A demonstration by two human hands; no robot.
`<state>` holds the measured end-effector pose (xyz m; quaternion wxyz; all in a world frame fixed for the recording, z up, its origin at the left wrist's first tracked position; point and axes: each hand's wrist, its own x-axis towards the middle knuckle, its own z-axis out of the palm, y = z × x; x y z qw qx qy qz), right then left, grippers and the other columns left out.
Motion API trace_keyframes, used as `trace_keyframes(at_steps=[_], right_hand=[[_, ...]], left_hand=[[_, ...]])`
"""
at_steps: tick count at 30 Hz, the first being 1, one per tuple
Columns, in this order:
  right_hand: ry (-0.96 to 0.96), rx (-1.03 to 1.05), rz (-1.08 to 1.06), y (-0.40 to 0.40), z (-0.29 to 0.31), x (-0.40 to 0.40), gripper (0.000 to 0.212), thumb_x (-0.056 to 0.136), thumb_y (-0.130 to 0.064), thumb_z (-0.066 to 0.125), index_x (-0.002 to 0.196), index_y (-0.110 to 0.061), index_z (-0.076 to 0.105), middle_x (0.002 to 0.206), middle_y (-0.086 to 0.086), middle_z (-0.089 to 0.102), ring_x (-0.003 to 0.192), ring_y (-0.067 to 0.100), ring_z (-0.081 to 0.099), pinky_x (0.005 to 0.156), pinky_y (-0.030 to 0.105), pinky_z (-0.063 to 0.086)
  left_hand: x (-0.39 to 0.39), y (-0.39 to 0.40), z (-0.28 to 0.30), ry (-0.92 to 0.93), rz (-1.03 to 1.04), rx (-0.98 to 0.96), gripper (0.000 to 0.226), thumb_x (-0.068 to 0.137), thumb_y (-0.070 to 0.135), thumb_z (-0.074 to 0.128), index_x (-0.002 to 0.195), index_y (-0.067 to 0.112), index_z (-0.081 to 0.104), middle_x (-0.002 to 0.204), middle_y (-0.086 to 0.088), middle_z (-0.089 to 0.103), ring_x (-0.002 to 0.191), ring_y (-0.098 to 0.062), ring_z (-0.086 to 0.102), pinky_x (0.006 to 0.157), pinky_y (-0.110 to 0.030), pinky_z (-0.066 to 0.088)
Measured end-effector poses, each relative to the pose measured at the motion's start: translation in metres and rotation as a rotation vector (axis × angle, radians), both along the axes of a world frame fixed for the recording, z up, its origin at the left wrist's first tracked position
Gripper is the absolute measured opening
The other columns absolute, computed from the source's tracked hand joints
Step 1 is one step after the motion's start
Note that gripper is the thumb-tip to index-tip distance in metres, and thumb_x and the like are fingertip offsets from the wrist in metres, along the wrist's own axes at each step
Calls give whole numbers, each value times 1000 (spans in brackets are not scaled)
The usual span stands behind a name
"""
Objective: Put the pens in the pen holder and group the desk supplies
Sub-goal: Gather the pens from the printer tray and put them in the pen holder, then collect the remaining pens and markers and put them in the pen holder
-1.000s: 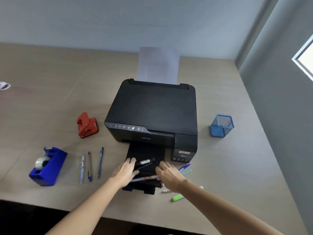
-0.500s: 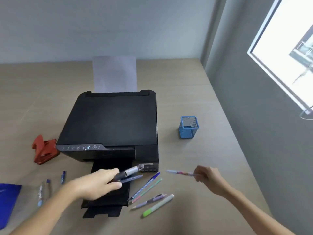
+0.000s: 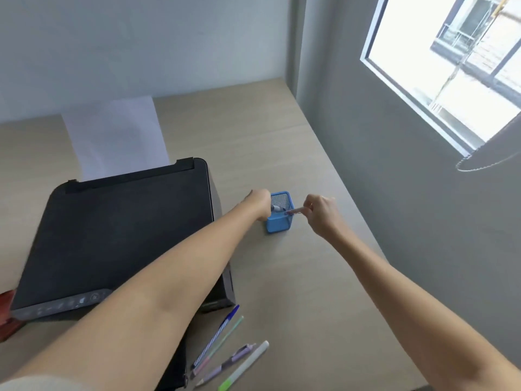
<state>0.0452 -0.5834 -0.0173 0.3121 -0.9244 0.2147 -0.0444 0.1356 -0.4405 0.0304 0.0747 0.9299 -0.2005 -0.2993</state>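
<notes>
A blue mesh pen holder (image 3: 277,222) stands on the desk to the right of the printer. My left hand (image 3: 259,203) is at its left rim, closed on a dark marker (image 3: 276,208) whose grey end pokes over the opening. From the right side, my right hand (image 3: 320,211) pinches a pink patterned pen (image 3: 293,211) with its tip over the holder's rim. Several pens (image 3: 225,347) lie loose on the desk near the front edge, right of the printer's tray.
A black printer (image 3: 121,235) with white paper (image 3: 112,136) in its rear feed fills the left of the desk. A red hole punch (image 3: 5,311) shows at the left edge. A grey wall and a window (image 3: 451,63) bound the desk on the right.
Both hands have moved from the printer's front tray up to the pen holder, carrying the marker and the pink pen. The view has swung right, so the tape dispenser is out of sight.
</notes>
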Motion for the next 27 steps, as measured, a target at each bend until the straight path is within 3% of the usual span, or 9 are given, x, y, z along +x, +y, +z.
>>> trace_keyframes(at_steps=[4, 8, 12, 15, 17, 20, 23, 27], right_hand=[[31, 23, 37, 5, -8, 18, 13, 86, -11, 55, 88, -3, 65, 80, 20, 71, 81, 39, 59, 63, 36, 43], [0, 44, 53, 14, -14, 11, 26, 89, -10, 54, 113, -9, 60, 100, 14, 74, 92, 37, 61, 78, 37, 44], [-208, 18, 67, 39, -11, -26, 20, 86, -6, 57, 105, -9, 61, 96, 11, 65, 77, 31, 62, 71, 37, 48], [-221, 29, 348, 70, -29, -85, 8, 86, -8, 60, 89, -14, 63, 81, 2, 58, 64, 20, 56, 63, 29, 46], [-43, 70, 584, 94, -50, -127, 8, 87, -12, 60, 89, -18, 65, 84, 3, 59, 67, 19, 58, 65, 23, 43], [165, 74, 805, 124, -83, -169, 19, 85, -13, 56, 100, -20, 66, 96, 10, 60, 87, 28, 60, 75, 28, 46], [195, -12, 842, 142, -100, -184, 28, 83, -16, 52, 109, -22, 63, 97, 11, 56, 90, 29, 54, 78, 32, 44], [209, -109, 846, 147, -104, -189, 29, 75, -16, 60, 103, -21, 61, 98, 9, 54, 89, 29, 51, 76, 36, 49]], left_hand=[[3, -8, -13, -3, 24, -45, 17, 90, 20, 64, 102, 7, 64, 114, -16, 65, 93, -35, 62, 68, -30, 39], [-5, 4, -6, -83, -48, -78, 37, 91, 18, 58, 124, 3, 54, 125, -19, 58, 112, -37, 58, 86, -39, 50], [-48, 45, 27, -196, -137, -341, 44, 91, 19, 59, 133, 6, 51, 124, -17, 57, 112, -31, 56, 95, -37, 45], [-102, 100, 52, -180, -175, -514, 22, 91, 19, 60, 111, 10, 64, 100, -5, 65, 89, -17, 60, 79, -24, 45], [-136, 141, 51, -103, -130, -484, 11, 91, 22, 60, 96, 14, 67, 89, 0, 66, 79, -11, 58, 71, -19, 43], [-174, 186, 13, 32, -65, -328, 12, 90, 24, 59, 87, 17, 67, 87, 3, 67, 77, -9, 60, 71, -22, 48], [-201, 211, -42, 114, -10, -151, 13, 90, 18, 55, 92, 13, 67, 96, -2, 67, 83, -16, 63, 74, -30, 52], [-216, 220, -93, 70, 6, 9, 18, 92, 17, 54, 107, 12, 60, 115, -8, 57, 102, -29, 61, 84, -39, 50]])
